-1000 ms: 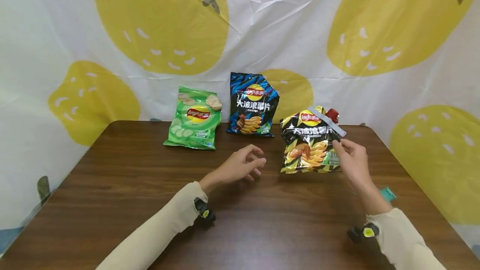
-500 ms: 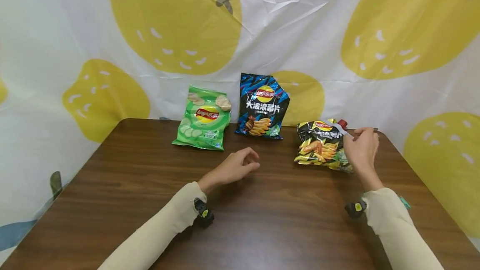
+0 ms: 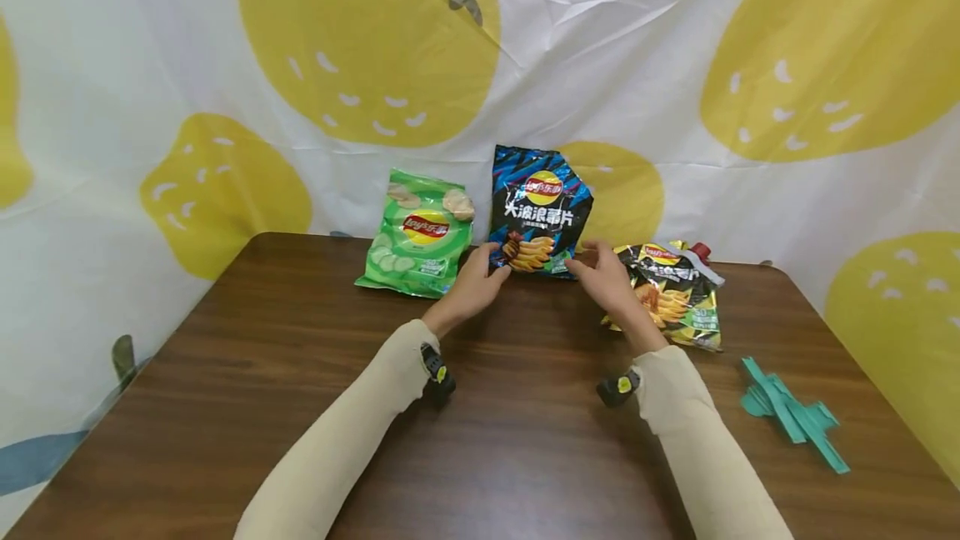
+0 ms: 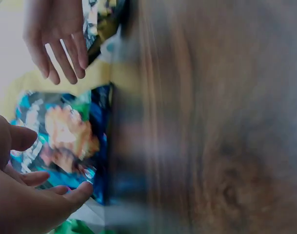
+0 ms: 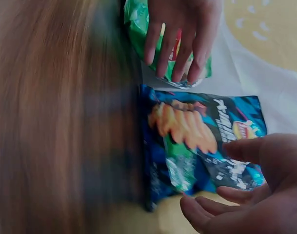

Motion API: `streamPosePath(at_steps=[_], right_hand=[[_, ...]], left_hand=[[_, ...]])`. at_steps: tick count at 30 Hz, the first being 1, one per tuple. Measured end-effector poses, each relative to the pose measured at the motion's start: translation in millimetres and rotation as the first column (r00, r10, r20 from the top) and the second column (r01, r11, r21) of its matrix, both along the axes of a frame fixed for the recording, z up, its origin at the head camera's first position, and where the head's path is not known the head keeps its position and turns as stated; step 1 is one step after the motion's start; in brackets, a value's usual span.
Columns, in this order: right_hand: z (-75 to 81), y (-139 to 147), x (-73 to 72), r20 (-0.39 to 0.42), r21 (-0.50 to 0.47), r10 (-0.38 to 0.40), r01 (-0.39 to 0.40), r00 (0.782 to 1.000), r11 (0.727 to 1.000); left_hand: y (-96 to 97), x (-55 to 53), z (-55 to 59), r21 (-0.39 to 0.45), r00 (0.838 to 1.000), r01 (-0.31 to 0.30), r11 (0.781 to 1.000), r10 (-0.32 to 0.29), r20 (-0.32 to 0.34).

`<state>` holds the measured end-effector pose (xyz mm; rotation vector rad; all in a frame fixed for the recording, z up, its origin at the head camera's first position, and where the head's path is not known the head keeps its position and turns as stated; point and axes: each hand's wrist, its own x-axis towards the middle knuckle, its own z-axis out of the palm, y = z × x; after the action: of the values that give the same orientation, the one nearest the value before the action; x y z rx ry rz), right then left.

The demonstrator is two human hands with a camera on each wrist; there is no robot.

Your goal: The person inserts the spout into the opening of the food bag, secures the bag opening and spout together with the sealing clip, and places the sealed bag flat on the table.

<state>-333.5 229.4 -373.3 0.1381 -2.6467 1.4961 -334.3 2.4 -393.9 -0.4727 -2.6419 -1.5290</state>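
Note:
A blue and black bag of potato chips stands upright against the cloth at the back of the table. My left hand reaches to its lower left corner, fingers spread and slightly bent. At its lower right side is my right hand, thumb apart from the fingers. In the right wrist view, fingers spread on both sides of the blue chip bag, and neither hand is closed round it. The left wrist view, partly blurred, also has the bag between the two hands.
A green chip bag stands to the left. On the right, a black and yellow chip bag carries a pale sealing clip with a red cap across its top. Several teal clips lie near the table's right edge.
My right hand has let go of the black and yellow chip bag, which now leans at the back right, and moved left to the blue bag. My left hand has moved forward toward that bag.

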Motion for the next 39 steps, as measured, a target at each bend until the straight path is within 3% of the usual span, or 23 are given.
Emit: streamPosePath(at_steps=[5,7,10,13,18,24,32,39], right_hand=[[-18.1,-14.4,-14.4,0.064,-0.133,0.096,-0.087,0.993,0.987],[-22.7,-15.9,-16.0,0.052,-0.204,0.128,-0.114,0.990,0.972],[-27.4,-13.3,-15.9,0.056,-0.227,0.120,-0.104,0.991,0.968],[-31.3,-10.8,-16.1,0.051,-0.164,0.063,-0.054,0.997,0.985],[-32.0,-8.5,-16.9,0.070,-0.022,0.008,-0.007,0.998,1.000],[-27.9,-7.1,-18.6,0.100,0.022,0.007,-0.009,0.995,1.000],[-20.4,-7.0,-17.9,0.023,0.167,0.020,-0.024,1.000,0.986],[-10.4,-6.8,-3.4,-0.070,0.333,0.012,0.012,0.997,0.943]], left_hand=[[2.3,-16.8,-10.3,0.057,0.997,-0.063,0.996,0.060,0.055],[1.3,-19.7,-14.4,0.088,0.993,-0.077,0.993,0.068,0.101],[-1.3,-23.9,-19.7,0.132,0.983,-0.073,0.989,0.049,0.176],[-6.5,-28.6,-21.5,0.153,0.974,-0.062,0.986,0.026,0.226],[-19.3,-33.4,-23.3,0.120,0.980,-0.002,0.993,-0.022,0.196],[-27.0,-46.5,-28.2,0.094,0.978,0.105,0.990,-0.120,0.168],[-25.7,-47.5,-26.4,0.049,0.978,0.074,0.996,-0.082,0.194],[-23.5,-36.4,-18.1,-0.002,0.982,0.093,0.996,-0.091,0.164]])
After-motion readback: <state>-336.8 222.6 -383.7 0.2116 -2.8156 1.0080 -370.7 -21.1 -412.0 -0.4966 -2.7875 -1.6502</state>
